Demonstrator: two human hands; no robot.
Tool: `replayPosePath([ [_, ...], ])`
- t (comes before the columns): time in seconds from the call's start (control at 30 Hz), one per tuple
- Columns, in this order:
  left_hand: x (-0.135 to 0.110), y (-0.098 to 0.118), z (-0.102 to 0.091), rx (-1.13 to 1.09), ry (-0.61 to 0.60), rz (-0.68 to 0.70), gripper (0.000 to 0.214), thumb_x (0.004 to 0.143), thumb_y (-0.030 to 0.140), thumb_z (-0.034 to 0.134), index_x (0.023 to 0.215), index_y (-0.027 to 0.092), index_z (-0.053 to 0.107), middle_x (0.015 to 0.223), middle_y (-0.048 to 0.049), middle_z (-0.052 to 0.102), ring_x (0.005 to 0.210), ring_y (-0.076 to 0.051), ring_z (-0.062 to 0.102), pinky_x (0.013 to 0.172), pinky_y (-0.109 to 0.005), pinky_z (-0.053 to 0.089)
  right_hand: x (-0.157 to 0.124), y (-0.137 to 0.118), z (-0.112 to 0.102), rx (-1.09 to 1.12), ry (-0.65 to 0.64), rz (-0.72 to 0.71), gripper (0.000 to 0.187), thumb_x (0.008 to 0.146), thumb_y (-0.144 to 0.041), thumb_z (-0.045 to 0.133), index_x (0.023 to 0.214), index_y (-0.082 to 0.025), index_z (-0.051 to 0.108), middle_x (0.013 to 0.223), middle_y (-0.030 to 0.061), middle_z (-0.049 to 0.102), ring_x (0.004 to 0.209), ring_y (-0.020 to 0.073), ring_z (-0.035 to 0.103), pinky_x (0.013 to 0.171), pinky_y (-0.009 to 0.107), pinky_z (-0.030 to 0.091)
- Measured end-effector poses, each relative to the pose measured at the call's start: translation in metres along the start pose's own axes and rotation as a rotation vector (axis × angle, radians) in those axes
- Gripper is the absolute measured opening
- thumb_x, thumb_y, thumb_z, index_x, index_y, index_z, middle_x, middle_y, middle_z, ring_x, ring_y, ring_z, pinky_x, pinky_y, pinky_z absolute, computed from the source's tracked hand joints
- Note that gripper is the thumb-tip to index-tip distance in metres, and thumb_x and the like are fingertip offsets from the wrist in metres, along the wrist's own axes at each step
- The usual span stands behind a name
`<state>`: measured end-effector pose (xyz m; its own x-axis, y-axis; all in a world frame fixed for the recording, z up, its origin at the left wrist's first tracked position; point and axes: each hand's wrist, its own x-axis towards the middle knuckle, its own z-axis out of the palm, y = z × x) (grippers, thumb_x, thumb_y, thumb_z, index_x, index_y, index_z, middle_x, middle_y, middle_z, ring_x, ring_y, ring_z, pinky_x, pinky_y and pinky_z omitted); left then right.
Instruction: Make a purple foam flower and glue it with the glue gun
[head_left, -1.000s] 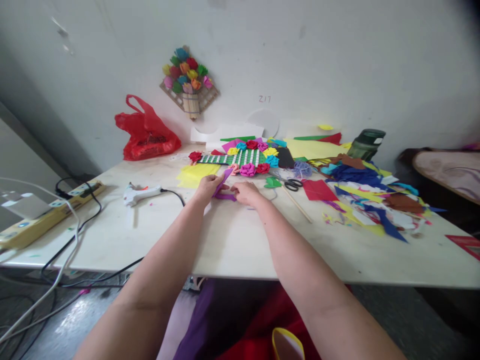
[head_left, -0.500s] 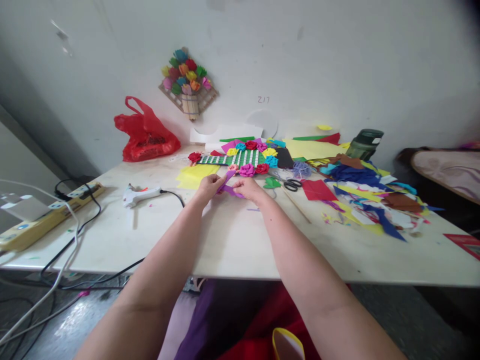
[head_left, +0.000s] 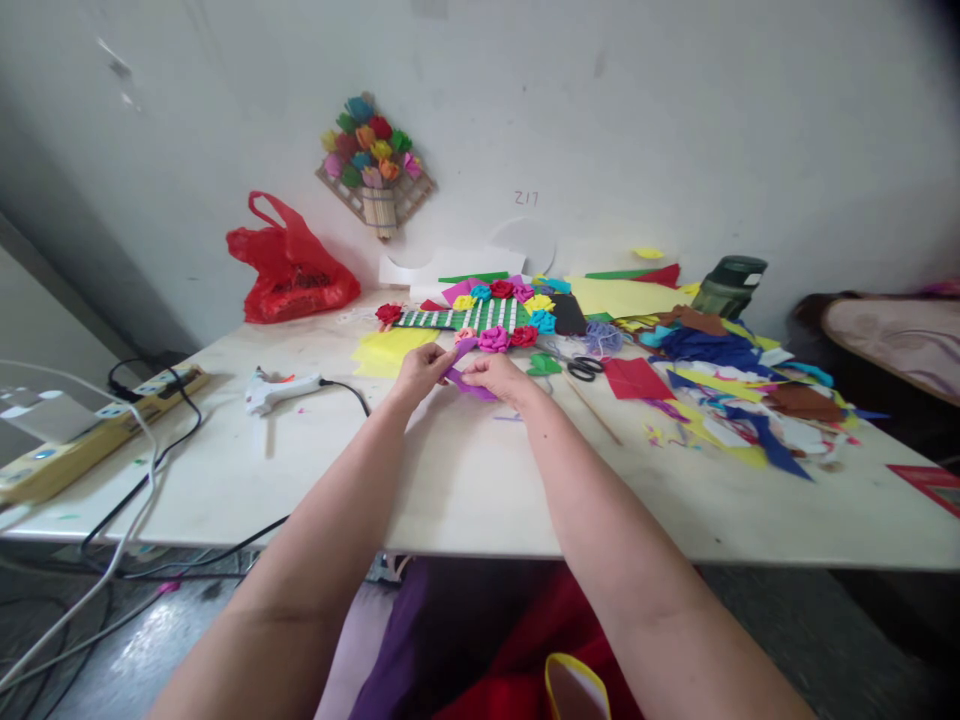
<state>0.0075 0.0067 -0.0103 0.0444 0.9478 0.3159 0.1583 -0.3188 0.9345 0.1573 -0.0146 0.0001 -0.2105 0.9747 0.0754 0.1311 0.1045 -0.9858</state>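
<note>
With fingers (head_left: 439,357) of left hand (head_left: 421,372) and right hand (head_left: 495,378), pinching purple paper (head_left: 464,348) (likely to keep it steady) near the flowery board (head_left: 491,313).

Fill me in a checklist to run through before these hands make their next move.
1. Purple piece held at two places: ok, the left hand and right hand both grip the purple piece.
2. Scissors out of the hands' way: ok, the scissors lie to the right of the right hand, apart from it.
3. Glue gun apart from the fingers: ok, the glue gun lies to the left of the left hand.
4. Glue gun cool: cannot tell.
5. Black cord off the left forearm: cannot tell, the arm hides part of it.
6. Scraps gathered up: not ok, loose scraps lie spread at the right.
</note>
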Motion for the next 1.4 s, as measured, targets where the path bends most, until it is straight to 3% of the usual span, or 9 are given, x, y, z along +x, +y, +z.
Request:
replayPosePath([
  [0.1,0.0,0.0,0.0,-0.145,0.023,-0.055,0.041,0.058,0.051,0.072,0.06,0.015,0.052,0.05,0.0022,0.052,0.045,-0.008,0.05,0.047,-0.021,0.043,0.004,0.004,-0.001,-0.018,0.04,0.064,0.004,0.059,-0.01,0.067,0.062,-0.013,0.067,0.056,-0.0006,0.059,0.048,0.0086,0.049,0.055,0.025,0.042],
  [0.2,0.0,-0.001,-0.004,-0.307,0.06,-0.119,0.042,0.056,0.051,0.074,0.064,0.015,0.054,0.054,0.003,0.053,0.049,-0.007,0.05,0.052,-0.021,0.045,0.012,0.01,-0.003,0.014,0.192,0.056,0.01,0.055,-0.014,0.071,0.065,-0.014,0.068,0.058,-0.0009,0.061,0.052,0.0101,0.051,0.059,0.027,0.044],
  [0.37,0.003,-0.003,-0.01,-0.357,0.121,-0.171,0.041,0.054,0.049,0.075,0.062,0.014,0.055,0.047,0.0062,0.042,0.041,-0.004,0.035,0.038,-0.018,0.026,0.018,0.01,-0.006,0.282,0.355,0.047,0.01,0.057,-0.018,0.069,0.065,-0.014,0.065,0.051,-0.0034,0.057,0.046,0.0078,0.047,0.05,0.023,0.039],
  [0.53,0.002,-0.001,-0.008,-0.313,0.11,-0.217,0.04,0.055,0.048,0.075,0.056,0.015,0.051,0.045,0.0063,0.039,0.04,-0.004,0.03,0.038,-0.02,0.019,0.011,0.001,-0.005,0.41,0.302,0.059,0.015,0.056,-0.019,0.07,0.068,-0.015,0.062,0.047,-0.0057,0.052,0.041,0.0047,0.04,0.039,0.018,0.024],
  [0.77,0.001,-0.005,-0.006,-0.253,0.024,-0.197,0.039,0.057,0.047,0.073,0.055,0.015,0.051,0.043,0.0059,0.04,0.038,-0.004,0.032,0.039,-0.021,0.021,0.009,0.001,-0.003,0.45,0.171,0.076,0.019,0.055,-0.022,0.073,0.069,-0.015,0.061,0.054,-0.0055,0.055,0.045,0.0042,0.045,0.041,0.017,0.029],
  [1.17,0.001,-0.008,-0.004,-0.209,-0.025,-0.211,0.034,0.052,0.04,0.075,0.064,0.012,0.06,0.046,0.0017,0.052,0.039,-0.006,0.043,0.039,-0.02,0.03,0.007,-0.001,0.003,0.346,0.201,0.092,0.026,0.053,-0.028,0.077,0.072,-0.015,0.065,0.056,-0.0049,0.056,0.047,0.0039,0.042,0.045,0.018,0.031],
  [1.4,0.003,-0.012,-0.005,-0.208,-0.067,-0.214,0.033,0.055,0.04,0.073,0.066,0.012,0.061,0.047,0.0002,0.054,0.042,-0.007,0.047,0.041,-0.02,0.03,0.01,0.005,0.007,0.254,0.237,-0.005,0.028,0.05,-0.035,0.077,0.067,-0.016,0.066,0.057,-0.0038,0.059,0.049,0.0057,0.041,0.048,0.02,0.034],
])
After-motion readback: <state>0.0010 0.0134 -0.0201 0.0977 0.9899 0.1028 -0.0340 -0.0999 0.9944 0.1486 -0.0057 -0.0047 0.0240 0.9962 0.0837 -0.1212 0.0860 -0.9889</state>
